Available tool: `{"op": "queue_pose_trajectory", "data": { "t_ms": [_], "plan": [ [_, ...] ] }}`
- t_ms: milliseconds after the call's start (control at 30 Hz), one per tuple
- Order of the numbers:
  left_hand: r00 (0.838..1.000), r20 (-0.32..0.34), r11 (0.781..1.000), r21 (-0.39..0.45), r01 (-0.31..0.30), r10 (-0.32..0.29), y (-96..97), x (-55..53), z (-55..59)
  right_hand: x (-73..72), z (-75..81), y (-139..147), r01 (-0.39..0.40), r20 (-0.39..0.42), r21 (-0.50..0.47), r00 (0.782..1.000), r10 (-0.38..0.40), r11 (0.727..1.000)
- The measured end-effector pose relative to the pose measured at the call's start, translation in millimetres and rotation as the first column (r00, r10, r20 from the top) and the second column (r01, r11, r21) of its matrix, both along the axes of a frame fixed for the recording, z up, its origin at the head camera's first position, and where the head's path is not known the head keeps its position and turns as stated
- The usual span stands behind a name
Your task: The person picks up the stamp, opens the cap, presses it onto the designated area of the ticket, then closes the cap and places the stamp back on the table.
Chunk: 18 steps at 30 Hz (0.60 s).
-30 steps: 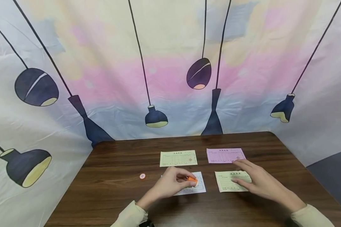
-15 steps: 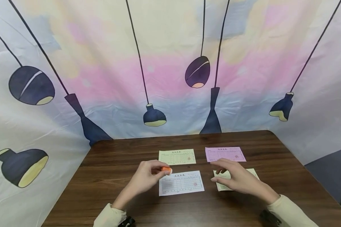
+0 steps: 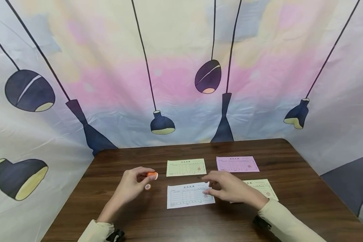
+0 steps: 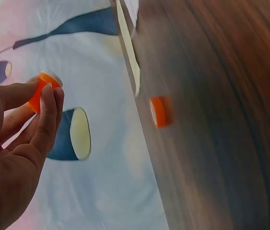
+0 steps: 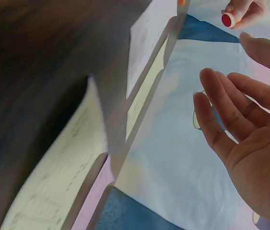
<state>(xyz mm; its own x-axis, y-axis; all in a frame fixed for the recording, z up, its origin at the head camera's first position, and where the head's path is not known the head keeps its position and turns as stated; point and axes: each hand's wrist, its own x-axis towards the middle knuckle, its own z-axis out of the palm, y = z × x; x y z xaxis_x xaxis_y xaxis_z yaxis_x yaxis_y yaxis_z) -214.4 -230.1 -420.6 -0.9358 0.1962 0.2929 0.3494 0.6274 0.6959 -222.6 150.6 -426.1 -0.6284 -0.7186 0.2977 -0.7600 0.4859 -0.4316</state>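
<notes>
My left hand [image 3: 127, 183] pinches a small orange stamp [image 3: 151, 174] between thumb and fingers, above the table. A red inked face shows on the stamp [image 5: 228, 19] in the right wrist view. Just below it on the table lies a round orange cap [image 3: 148, 187] with a patterned white top; it stands apart from the hand in the left wrist view. My right hand [image 3: 230, 189] hovers over the right end of a white printed slip [image 3: 184, 197]. Its fingers are loosely bent and hold nothing. Behind that hand a pale green slip [image 3: 261, 186] with a red mark is partly hidden.
Farther back on the brown wooden table [image 3: 133, 156] lie a yellow-green slip [image 3: 183, 168] and a purple slip [image 3: 236, 164], both bearing red marks. A curtain [image 3: 181, 84] printed with lamps hangs behind the table's back edge.
My left hand has lifted off the white slip and moved left with the stamp, toward the cap. A red mark on the slip came into sight. My right hand has moved left from the green slip.
</notes>
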Motion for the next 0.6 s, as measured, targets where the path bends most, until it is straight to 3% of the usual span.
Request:
{"op": "queue_pose_trajectory", "data": {
  "t_ms": [233, 600],
  "plan": [
    [0.992, -0.08, 0.993, -0.059, -0.099, 0.094, -19.6, -4.3, -4.4, -11.6, 4.9, -21, -0.004, -0.005, 0.025, 1.0, 0.004, 1.0],
    [0.986, -0.095, 0.989, -0.057, -0.139, 0.134, -36.2, -10.9, -8.6, -23.7, 4.2, -57, -0.031, 0.085, 0.003, 0.996, 0.031, 1.0]
  ]
}}
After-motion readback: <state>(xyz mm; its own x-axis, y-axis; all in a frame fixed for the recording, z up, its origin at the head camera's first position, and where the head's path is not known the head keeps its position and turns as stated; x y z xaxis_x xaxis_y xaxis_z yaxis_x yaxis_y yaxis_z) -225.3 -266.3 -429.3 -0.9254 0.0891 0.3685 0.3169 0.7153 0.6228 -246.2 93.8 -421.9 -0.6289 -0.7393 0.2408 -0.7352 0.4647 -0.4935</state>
